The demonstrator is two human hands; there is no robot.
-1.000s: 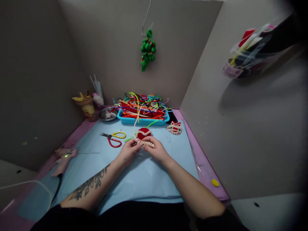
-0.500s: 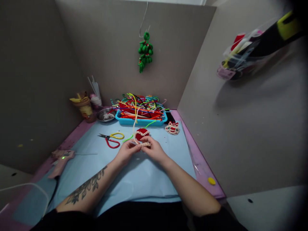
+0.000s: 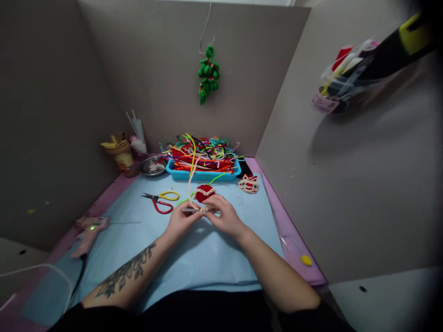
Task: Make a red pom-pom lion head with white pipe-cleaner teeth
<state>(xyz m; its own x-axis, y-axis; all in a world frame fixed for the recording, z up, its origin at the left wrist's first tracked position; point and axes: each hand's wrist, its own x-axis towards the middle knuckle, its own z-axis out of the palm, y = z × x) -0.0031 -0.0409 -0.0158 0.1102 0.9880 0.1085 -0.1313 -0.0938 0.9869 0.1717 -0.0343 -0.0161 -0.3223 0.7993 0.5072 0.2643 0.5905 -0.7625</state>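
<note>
Both hands meet over the blue sheet. My left hand is closed in a pinch on a thin whitish stick. A cream pipe cleaner rises in a long free end from between my hands and bends towards the tray. Its lower part is wound into a tight coil, seemingly around the stick. My right hand pinches the coil between thumb and fingers, which partly cover it. Just behind my fingers lies a round red piece with a cream coiled trim.
Scissors lie left of my hands, and a pink glue gun farther left. Behind stands a blue tray of pipe cleaners, beside a metal bowl. A red-and-cream lion-like face lies right. A green ornament hangs on the back wall.
My right fingers have shifted over the coil and the stick now shows more at my left hand. The pipe cleaner's free end has swung slightly left.
</note>
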